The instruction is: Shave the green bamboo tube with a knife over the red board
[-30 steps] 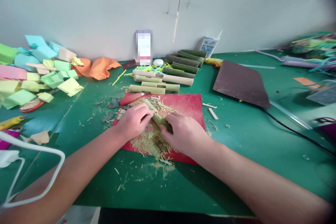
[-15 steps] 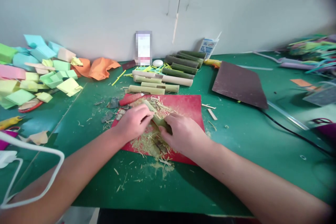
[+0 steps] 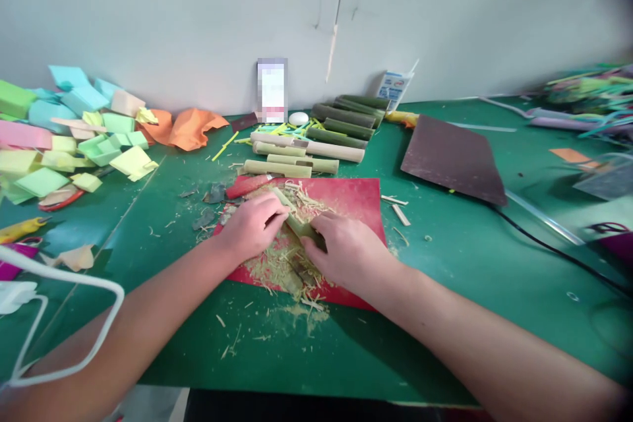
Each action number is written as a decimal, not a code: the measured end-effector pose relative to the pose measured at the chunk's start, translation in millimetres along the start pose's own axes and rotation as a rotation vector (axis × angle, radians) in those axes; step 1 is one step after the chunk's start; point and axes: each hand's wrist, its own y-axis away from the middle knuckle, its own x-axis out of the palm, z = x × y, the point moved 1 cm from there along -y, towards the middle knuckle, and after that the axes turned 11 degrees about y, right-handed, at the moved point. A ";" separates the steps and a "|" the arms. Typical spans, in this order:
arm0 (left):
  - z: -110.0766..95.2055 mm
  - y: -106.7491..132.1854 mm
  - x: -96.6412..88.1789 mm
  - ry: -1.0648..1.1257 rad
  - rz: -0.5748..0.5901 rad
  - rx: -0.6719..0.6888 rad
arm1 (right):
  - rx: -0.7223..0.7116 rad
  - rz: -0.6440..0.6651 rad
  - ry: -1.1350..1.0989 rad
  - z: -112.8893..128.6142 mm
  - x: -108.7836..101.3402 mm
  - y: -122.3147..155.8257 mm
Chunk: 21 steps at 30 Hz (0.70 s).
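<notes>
One bamboo piece [image 3: 297, 225] sits gripped in right fingers [image 3: 325, 219]; left fingers [image 3: 278, 206] pinch beside it, contents unclear; red sheet [image 3: 359, 201] underneath.

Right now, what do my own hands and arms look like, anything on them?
Your left hand and right hand look ungloved, with no watch or rings to be seen. Both forearms show no sleeves. A white cable loops across the view of your left forearm.

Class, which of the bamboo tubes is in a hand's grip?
The tube over the red sheet, gripped by the right hand; the other tubes lie farther back, with no hand on them.
</notes>
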 end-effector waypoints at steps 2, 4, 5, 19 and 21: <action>0.1 0.1 -0.2 -0.020 -0.042 -0.001 | -0.002 -0.006 0.005 -0.1 0.2 0.1; -0.3 1.1 -0.6 -0.042 -0.082 -0.001 | -0.003 -0.009 0.011 -0.2 0.5 0.4; -0.5 1.9 -0.5 -0.036 -0.055 -0.005 | -0.007 -0.009 0.014 -0.1 0.6 0.6; -3.9 1.6 0.3 -0.026 -0.060 -0.014 | 0.018 0.014 0.012 -1.3 -1.1 -0.3; -5.1 1.9 0.8 0.005 0.014 -0.014 | 0.004 0.004 0.012 -1.7 -0.2 -0.2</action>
